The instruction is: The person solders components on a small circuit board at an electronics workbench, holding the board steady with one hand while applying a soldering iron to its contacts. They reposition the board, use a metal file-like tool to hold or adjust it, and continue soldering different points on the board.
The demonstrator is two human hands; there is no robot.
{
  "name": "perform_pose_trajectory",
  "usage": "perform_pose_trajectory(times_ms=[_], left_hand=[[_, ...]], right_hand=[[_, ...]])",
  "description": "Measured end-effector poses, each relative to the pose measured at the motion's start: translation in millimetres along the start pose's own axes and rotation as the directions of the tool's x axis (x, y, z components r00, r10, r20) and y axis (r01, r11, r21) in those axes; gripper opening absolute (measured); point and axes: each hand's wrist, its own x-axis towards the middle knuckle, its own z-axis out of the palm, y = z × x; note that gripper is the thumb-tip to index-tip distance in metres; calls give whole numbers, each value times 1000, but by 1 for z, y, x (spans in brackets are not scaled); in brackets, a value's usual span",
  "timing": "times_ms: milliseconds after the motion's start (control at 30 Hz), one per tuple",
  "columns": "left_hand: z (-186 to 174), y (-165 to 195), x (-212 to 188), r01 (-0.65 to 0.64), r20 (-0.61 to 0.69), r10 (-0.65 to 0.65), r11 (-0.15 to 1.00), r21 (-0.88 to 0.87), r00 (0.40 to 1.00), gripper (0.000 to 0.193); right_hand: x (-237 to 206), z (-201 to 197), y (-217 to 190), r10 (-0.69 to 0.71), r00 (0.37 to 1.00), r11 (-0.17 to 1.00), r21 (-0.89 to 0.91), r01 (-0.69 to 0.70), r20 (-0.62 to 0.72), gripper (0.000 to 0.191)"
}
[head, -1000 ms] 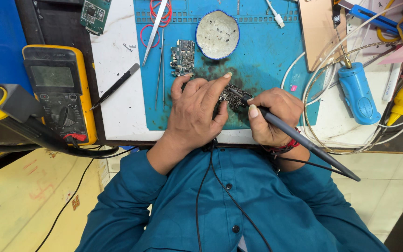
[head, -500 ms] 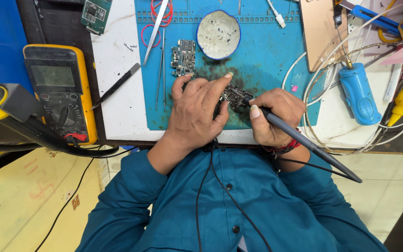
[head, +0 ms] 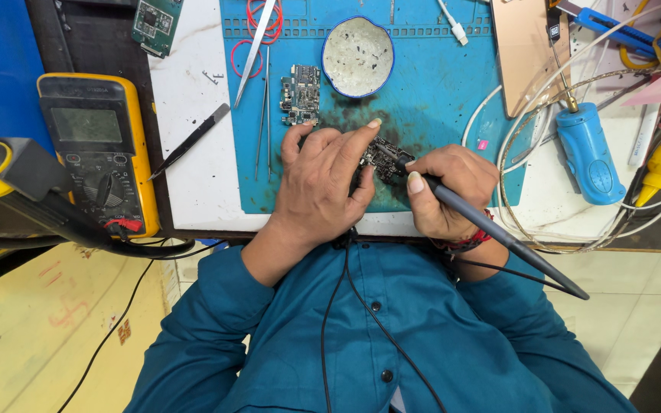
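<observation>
Circuit board (head: 382, 155) under both hands, blue mat (head: 437, 84) on cluttered workbench (head: 193, 176)

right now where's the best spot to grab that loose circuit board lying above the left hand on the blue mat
Take the loose circuit board by its two long side edges, coming straight down from above. It lies flat on the blue mat with its long axis running away from the person, so the narrow width suits a pinch. The tweezers lie close on one side and the round dish on the other, so keep the grip narrow.
</observation>
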Motion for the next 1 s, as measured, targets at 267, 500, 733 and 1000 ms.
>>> perform_pose_trajectory(times_ms=[267,500,733,1000], left_hand=[[0,0,0,1,-1,-1,1000,3,1000,58],[1,0,0,-3,-4,4,1000,7,1000,58],[0,1,0,-1,-6,1,1000,6,1000,58],[1,0,0,-4,-5,4,1000,10,1000,57]], right_hand=[[-1,1,1,-4,1000,1000,3,4,-7,10],[-2,1,2,-9,1000,1000,-19,8,-10,11],[-1,0,2,-7,1000,1000,-13,7,-12,11],[0,1,0,-15,1000,999,-32,14,-13,9]])
